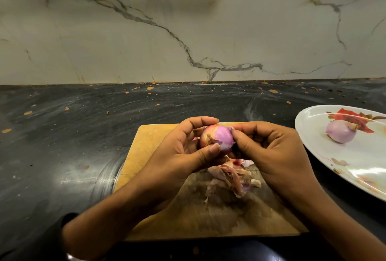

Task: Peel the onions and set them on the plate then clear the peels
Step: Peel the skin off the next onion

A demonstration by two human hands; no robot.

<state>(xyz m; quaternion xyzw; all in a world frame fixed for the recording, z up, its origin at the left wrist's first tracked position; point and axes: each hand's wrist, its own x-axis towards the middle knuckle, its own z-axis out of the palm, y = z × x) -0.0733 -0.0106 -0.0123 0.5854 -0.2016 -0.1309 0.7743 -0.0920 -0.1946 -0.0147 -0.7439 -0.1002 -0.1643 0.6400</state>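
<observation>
The left hand [183,148] curls round a half-peeled onion [217,138] above the cutting board [146,146]; the right hand [269,152] pinches its far end, fingertips hidden, perhaps gripping skin; loose peels [227,179] lie beneath; a peeled onion [340,131] sits on the plate [313,133], cut off at right; dark speckled counter [73,135], marble wall [146,31].

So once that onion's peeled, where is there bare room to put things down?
The plate has open white surface in front of the peeled onion already on it. The dark counter left of the cutting board is bare, and so is the board's far left corner. The board's middle is crowded with peels under both hands.
</observation>
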